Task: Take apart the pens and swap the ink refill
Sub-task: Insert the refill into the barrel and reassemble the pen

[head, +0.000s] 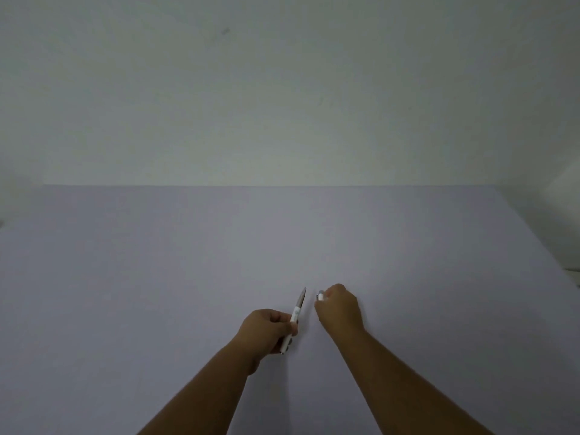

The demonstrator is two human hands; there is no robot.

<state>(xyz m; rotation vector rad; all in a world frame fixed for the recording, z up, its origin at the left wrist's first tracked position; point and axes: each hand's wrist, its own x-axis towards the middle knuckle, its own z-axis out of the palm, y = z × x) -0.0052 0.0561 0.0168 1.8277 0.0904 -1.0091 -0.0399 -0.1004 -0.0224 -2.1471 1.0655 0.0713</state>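
Observation:
My left hand [269, 328] grips a white pen [296, 312] around its middle. The pen points away from me, its grey grip and tip toward the far side and its rear end sticking out below my fingers. My right hand [339, 307] is just right of it, fingers curled around a second white pen part [320, 296]; only a short white and grey end shows past the fingers, the rest is hidden in the hand. The two hands are apart, a small gap between them, low over the table [157, 277].
The table is a plain pale lilac surface reaching to a bare white wall [282, 89]. Its far edge runs across the middle of the view and its right edge slants down at the far right.

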